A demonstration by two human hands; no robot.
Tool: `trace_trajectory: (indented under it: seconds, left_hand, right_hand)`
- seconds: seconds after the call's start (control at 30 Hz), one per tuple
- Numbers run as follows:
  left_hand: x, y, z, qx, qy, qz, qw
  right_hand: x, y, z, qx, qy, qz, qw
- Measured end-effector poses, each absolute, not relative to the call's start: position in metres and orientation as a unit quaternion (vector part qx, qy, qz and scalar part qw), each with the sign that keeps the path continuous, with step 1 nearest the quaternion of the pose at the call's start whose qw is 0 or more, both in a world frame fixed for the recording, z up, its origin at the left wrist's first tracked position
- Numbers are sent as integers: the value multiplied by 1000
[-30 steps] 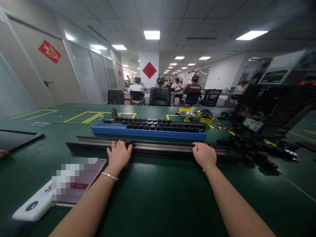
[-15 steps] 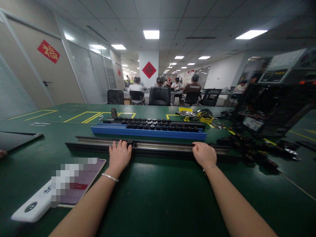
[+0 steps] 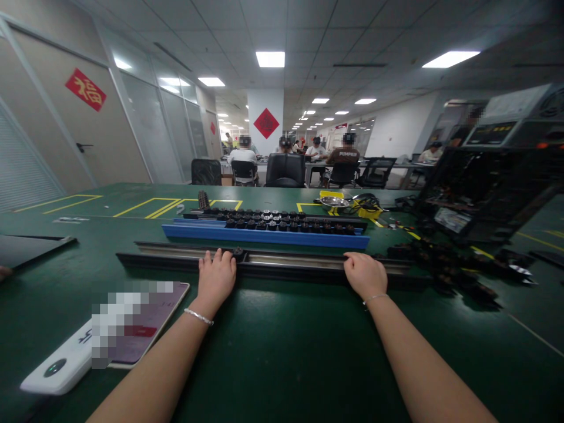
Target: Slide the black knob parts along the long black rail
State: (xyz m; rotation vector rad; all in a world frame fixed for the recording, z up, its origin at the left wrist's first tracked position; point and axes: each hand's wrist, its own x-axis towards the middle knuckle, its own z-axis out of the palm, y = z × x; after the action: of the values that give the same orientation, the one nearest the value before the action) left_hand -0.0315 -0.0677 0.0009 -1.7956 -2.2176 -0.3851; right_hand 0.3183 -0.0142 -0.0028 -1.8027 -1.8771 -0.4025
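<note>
A long black channel rail (image 3: pixel 291 271) with a silvery inner strip lies crosswise before me on the green table. My left hand (image 3: pixel 215 276) rests over its near wall, fingers stretched into the channel. Just right of those fingers a small black block (image 3: pixel 238 254) sits in the channel, touching or nearly touching my index finger. Farther right, my right hand (image 3: pixel 366 275) is closed over the rail's near wall, its fingertips hidden from view. Behind the rail stands a blue rail (image 3: pixel 264 237), with rows of small black parts (image 3: pixel 273 224) along it.
At the left lie a phone (image 3: pixel 145 329) and a white device (image 3: pixel 57 370), partly pixelated. Loose black parts (image 3: pixel 453 270) are piled right of the rail, before an opened computer case (image 3: pixel 484 188). A metal bowl (image 3: pixel 333 202) and yellow trays (image 3: pixel 368 210) stand behind. People sit beyond the table.
My left hand has shifted slightly to the right along the rail, and the small black block has moved right with it. My right hand stays in place.
</note>
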Motion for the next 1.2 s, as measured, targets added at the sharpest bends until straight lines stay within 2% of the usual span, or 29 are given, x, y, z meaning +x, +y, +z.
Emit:
trace_trajectory:
  seconds: [0.27, 1.2]
  left_hand:
    - [-33, -66, -3, -619, -755, -135, 170]
    - [-16, -71, 2, -651, -736, -128, 131]
  right_hand:
    - [318, -14, -2, -663, -692, -151, 243]
    - [316, -16, 1, -675, -686, -135, 235]
